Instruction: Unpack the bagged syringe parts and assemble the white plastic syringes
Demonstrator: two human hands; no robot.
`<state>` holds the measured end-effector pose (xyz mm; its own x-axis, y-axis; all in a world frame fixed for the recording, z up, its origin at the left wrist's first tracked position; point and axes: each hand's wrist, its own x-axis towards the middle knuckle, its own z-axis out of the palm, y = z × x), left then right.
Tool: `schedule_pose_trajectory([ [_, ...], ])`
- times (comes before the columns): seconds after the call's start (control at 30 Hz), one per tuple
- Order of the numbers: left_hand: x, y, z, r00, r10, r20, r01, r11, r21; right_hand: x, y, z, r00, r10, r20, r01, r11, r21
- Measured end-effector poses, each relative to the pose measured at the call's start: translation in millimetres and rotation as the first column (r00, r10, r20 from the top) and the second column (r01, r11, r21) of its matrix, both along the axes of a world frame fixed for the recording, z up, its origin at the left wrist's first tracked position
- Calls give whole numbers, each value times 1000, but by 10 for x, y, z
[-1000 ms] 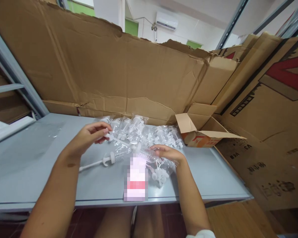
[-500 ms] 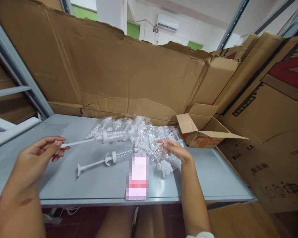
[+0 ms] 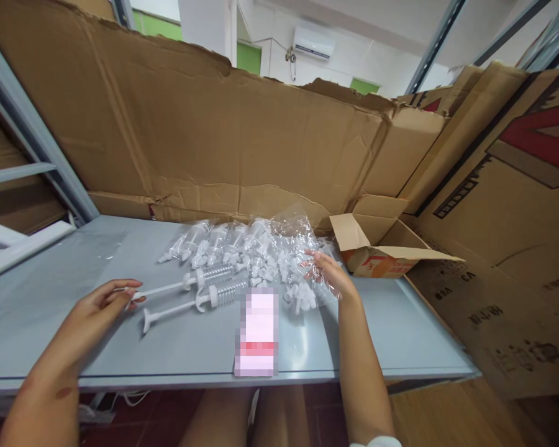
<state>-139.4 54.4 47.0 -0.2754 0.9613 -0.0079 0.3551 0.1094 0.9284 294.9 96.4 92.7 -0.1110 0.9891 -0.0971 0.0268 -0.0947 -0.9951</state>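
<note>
While the left hand pinches the thin stem end of one white pump part in a narrow grip, that part lies flat on the grey desk, its ribbed clear barrel pointing away from the fingers toward the heap. Just nearer the person than that grip, a second pump part lies parallel and apart from the fingers, so two pieces appear laid out side by side. The right hand rests with fingers spread loosely on the crinkled clear bags, holding nothing firmly as far as can be told. Most of the bagged pump parts remain piled beyond both hands, which suggests the bulk of the work is left. An open small carton sits to the right of the right hand, against the cardboard sheets.
</note>
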Motion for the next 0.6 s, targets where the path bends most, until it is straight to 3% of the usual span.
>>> schedule_pose_trajectory([
  [0.13,-5,79,-51,951,-24,-309,25,1000,-2,6,26,-18,998,-38,-48,38,999,8],
  [0.3,161,200,25,875,-87,-476,104,995,10,-12,18,-13,996,-19,-86,17,1000,-24],
  [0.43,578,282,234,825,13,-564,160,953,256,-59,-1,2,995,43,-86,-46,998,-36],
  [0.5,872,315,377,859,-34,-511,255,893,370,-82,-16,9,993,85,-87,-89,995,-35],
  [0.6,1298,394,603,897,-169,-408,352,831,431,-111,-49,17,978,194,-77,-197,980,-25],
])
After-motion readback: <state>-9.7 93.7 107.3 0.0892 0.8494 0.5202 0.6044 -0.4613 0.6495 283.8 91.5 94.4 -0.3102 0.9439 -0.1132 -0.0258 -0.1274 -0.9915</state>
